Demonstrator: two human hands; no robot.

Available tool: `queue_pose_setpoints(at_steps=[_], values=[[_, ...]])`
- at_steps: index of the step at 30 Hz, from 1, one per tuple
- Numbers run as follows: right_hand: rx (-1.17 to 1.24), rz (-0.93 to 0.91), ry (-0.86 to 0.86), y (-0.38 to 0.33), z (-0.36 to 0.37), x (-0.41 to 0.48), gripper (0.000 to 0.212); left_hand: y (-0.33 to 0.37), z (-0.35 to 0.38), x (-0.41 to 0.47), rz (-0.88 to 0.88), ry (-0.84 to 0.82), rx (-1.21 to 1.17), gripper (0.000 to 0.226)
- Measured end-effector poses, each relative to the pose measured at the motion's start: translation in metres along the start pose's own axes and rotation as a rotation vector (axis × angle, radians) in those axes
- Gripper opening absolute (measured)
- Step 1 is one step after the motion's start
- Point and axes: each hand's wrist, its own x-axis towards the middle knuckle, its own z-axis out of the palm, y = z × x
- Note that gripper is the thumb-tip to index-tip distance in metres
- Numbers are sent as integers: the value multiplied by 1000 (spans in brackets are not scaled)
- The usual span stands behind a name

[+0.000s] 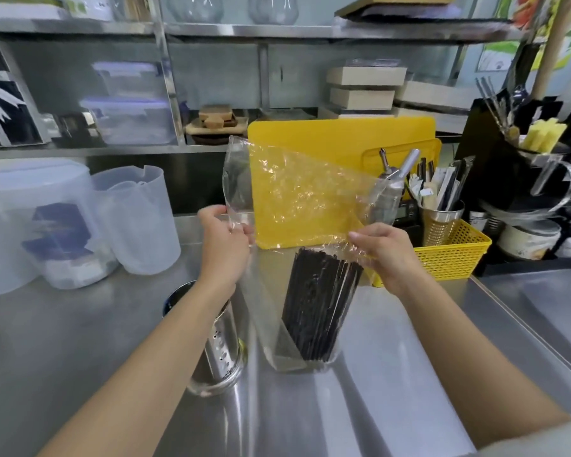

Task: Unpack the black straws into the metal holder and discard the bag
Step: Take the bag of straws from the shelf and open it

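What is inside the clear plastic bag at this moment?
The bag holds a bundle of black straws in its lower part; the upper part looks empty. The right hand covers some straw tops.

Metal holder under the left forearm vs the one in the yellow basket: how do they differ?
The near metal holder stands directly on the steel counter, partly hidden by the left forearm; the far holder sits inside the yellow basket. The far holder is packed with wrapped straws and utensils; the near holder has nothing sticking out above its rim, though its inside is hidden. Both are upright, perforated steel cylinders.
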Motion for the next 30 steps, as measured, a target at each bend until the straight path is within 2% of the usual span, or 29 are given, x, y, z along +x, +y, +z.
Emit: queue_pose_setpoints(at_steps=[2, 5, 7, 10, 13, 16, 18, 19, 20, 23, 25, 28, 30], values=[[-2, -5, 2, 2, 2, 0, 7, -3, 0, 2, 58, 51, 58, 38], [40, -33, -3, 3, 6, -1, 6, -3, 2, 6, 229, 46, 327, 27], [69, -47, -2, 4, 13, -3, 7, 0, 8, 4, 260, -34, 405, 28], [53, -139, 18, 4, 26, -8, 8, 5, 21, -4, 286, -213, 372, 16], [5, -290, -3, 2, 40, -16, 3, 11, 34, -15, 247, -388, 346, 52], [-56, -408, -9, 4, 54, -22, 6, 13, 44, -21, 220, -470, 362, 91], [-65, -463, -38, 7, 64, -26, 20, 12, 49, -24, 231, -508, 418, 97], [-48, -473, -67, 8, 68, -28, 22, 10, 50, -24, 221, -519, 407, 92], [-48, -486, -85, 10, 70, -29, 15, 8, 52, -24, 211, -516, 366, 83], [-245, -604, -80, 9, 74, -32, 16, 3, 54, -22, 186, -384, 175, 42], [-213, -607, -219, 9, 74, -32, 24, 2, 52, -13, 125, -286, 77, 24], [-20, -495, -420, 10, 61, -23, 18, 4, 41, -4, 37, -295, -40, 23], [120, -454, -364, 8, 45, -13, 5, 6, 30, -4, 43, -341, -41, 24]])
